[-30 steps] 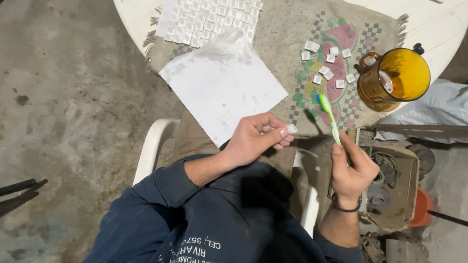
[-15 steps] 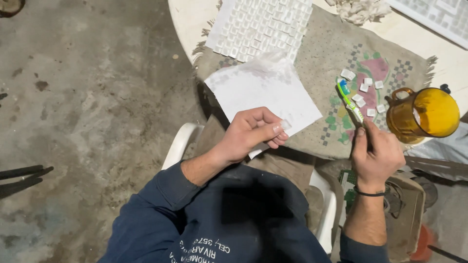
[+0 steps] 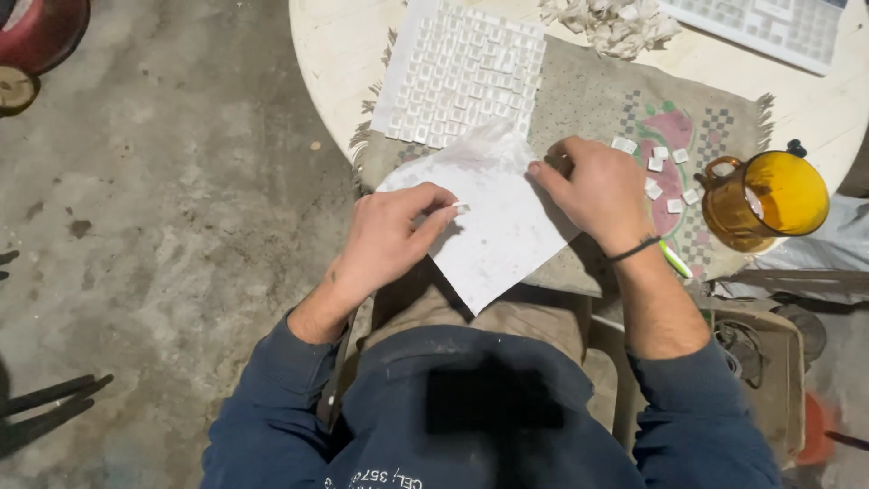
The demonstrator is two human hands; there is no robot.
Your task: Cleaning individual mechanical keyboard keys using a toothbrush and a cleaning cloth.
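My left hand (image 3: 389,237) pinches a small white tile (image 3: 458,206) between thumb and forefinger over a creased white paper sheet (image 3: 502,240). My right hand (image 3: 593,186) is curled, with its fingertips on the paper's right edge. A green-tipped tool (image 3: 675,261) sticks out by its wrist and seems held in that hand. The paper lies on a patterned mat (image 3: 588,100) and hangs over my lap. Behind the paper lies a sheet of white mosaic tiles (image 3: 462,77). Several loose white tiles (image 3: 665,172) are scattered right of my right hand.
An amber glass mug (image 3: 769,199) stands at the mat's right end. A heap of white pieces (image 3: 611,23) and another tile sheet (image 3: 769,27) lie further back on the round white table (image 3: 330,54). A crate (image 3: 765,362) sits at my right, a red bucket (image 3: 41,32) on the concrete floor.
My right hand has moved left from the loose tiles onto the paper's edge, the green tool now pointing back past the wrist. My left hand has come forward onto the paper. The view shifted.
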